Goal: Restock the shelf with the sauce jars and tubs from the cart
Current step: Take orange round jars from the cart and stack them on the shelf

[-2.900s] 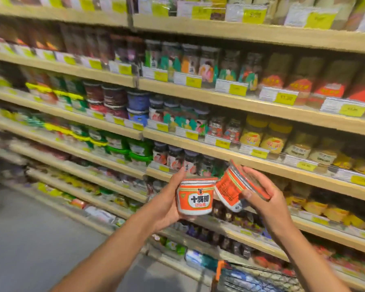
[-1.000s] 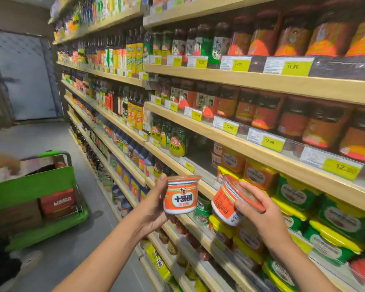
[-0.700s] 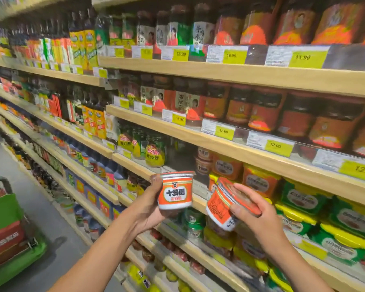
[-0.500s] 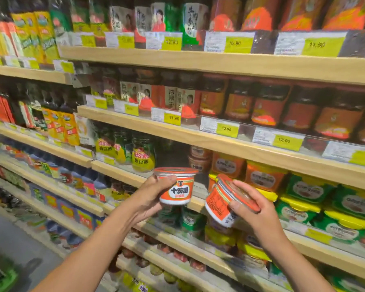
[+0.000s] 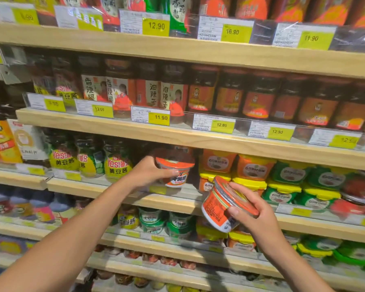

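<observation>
My left hand (image 5: 150,172) grips an orange and white sauce tub (image 5: 176,170) and holds it upright in the gap on the middle shelf (image 5: 118,191), between the Yes! bean sauce jars (image 5: 117,165) and the orange tubs with yellow lids (image 5: 217,167). Whether the tub touches the shelf board is unclear. My right hand (image 5: 251,213) holds a second orange and white tub (image 5: 220,207), tilted on its side, in front of the shelf edge lower right.
Dark chili sauce jars (image 5: 255,98) fill the shelf above behind yellow price tags (image 5: 159,119). Green tubs with yellow lids (image 5: 291,182) sit to the right. Green-lidded tubs (image 5: 153,222) stand on the shelf below. The cart is out of view.
The view turned from the aisle to face the shelf closely. My left hand moved its tub forward and up into the shelf gap. My right hand kept its tilted tub, slightly lower.
</observation>
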Tool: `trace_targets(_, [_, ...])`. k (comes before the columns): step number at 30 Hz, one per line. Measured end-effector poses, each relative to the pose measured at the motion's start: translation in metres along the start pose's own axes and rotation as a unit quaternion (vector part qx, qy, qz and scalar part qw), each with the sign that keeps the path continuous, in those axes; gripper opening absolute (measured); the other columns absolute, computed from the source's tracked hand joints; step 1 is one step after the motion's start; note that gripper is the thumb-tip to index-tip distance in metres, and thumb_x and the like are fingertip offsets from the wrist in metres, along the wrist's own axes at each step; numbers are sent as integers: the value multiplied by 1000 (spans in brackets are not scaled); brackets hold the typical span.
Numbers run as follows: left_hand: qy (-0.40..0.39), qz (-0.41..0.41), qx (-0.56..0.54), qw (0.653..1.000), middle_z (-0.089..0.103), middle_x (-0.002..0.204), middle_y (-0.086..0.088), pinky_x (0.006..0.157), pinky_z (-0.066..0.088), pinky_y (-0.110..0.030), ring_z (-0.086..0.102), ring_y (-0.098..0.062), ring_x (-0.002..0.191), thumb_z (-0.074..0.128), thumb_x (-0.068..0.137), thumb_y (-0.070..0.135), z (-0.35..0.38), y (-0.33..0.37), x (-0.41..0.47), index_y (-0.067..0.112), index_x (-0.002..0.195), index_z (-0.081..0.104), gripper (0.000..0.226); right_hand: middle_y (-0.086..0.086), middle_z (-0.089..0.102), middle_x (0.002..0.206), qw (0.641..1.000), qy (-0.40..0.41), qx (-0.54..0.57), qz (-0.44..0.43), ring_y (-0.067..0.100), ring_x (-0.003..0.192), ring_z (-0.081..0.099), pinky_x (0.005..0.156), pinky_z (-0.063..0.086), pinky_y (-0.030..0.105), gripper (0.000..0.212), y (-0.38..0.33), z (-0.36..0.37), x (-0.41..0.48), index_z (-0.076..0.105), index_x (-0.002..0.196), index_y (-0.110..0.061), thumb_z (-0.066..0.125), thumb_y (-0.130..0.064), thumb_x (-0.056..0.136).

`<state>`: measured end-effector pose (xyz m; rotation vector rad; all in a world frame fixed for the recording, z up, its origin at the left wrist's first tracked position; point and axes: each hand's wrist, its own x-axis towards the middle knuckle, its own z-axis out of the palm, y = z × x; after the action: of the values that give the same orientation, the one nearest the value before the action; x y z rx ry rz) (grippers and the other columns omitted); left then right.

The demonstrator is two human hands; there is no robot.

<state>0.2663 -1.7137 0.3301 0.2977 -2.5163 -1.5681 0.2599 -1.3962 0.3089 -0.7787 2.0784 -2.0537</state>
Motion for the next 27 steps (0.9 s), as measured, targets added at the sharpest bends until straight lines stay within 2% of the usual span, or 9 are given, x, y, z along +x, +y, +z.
trace_targets(2, [-23,-21,33,999,79,92,9,96,57,-39,74,-9,92,94,59,44,-2,2,4,22,97,77,47,-12,68,120,1000,6,-12,6,14,106,68,77,60,34,76,0,1,-2,69,114,-46,85,-70,44])
trace_targets(5, [-39,-48,111,992,78,91,8,92,57,-38,72,-12,92,87,41,74,-5,7,14,20,93,79,76,-11,68,120,1000,19,-14,11,15,106,68,76,60,34,79,1,1,-4,69,117,-42,86,-69,44])
trace_targets(8, [-89,-80,219,968,65,87,18,71,48,-18,59,0,79,75,70,71,-9,19,17,29,92,69,48,-12,69,119,999,32,-20,12,14,106,68,76,59,32,86,1,1,-6,68,120,-35,86,-69,44])
trace_targets(10, [-113,-81,247,959,67,99,13,68,43,-19,57,0,81,71,76,67,-10,20,22,30,102,71,45,-12,69,119,999,37,-21,15,13,105,69,73,59,30,88,1,1,-7,68,121,-33,86,-69,43])
trace_targets(13, [-130,-94,293,943,63,118,3,80,40,-29,57,-14,98,68,71,71,-14,18,23,21,121,70,71,-9,69,119,999,45,-19,23,14,106,69,72,58,29,87,2,1,-8,68,121,-34,87,-68,43])
trace_targets(16, [-150,-92,305,936,61,115,3,82,39,-28,56,-16,99,62,51,86,-19,15,25,23,119,70,93,-10,69,119,998,51,-23,25,14,106,69,73,58,29,87,3,3,-7,67,122,-33,87,-67,44])
trace_targets(22, [-139,-78,315,936,68,116,1,83,49,-28,61,-11,95,75,71,70,-18,3,31,18,114,71,68,-9,68,122,998,48,-27,20,13,107,68,75,58,28,85,3,11,-5,68,120,-35,87,-69,44])
trace_targets(25, [-149,-54,329,931,65,99,7,66,43,-19,56,-5,82,75,81,58,-18,6,30,30,96,61,36,-6,66,126,998,40,-34,22,15,109,67,78,59,32,81,3,15,-4,68,120,-39,86,-68,47])
trace_targets(27, [-148,-39,316,936,55,87,17,61,38,-15,50,1,77,75,84,52,-22,5,27,37,88,48,31,-7,66,126,998,38,-35,22,15,109,67,77,59,32,80,2,18,-3,68,120,-39,86,-66,48])
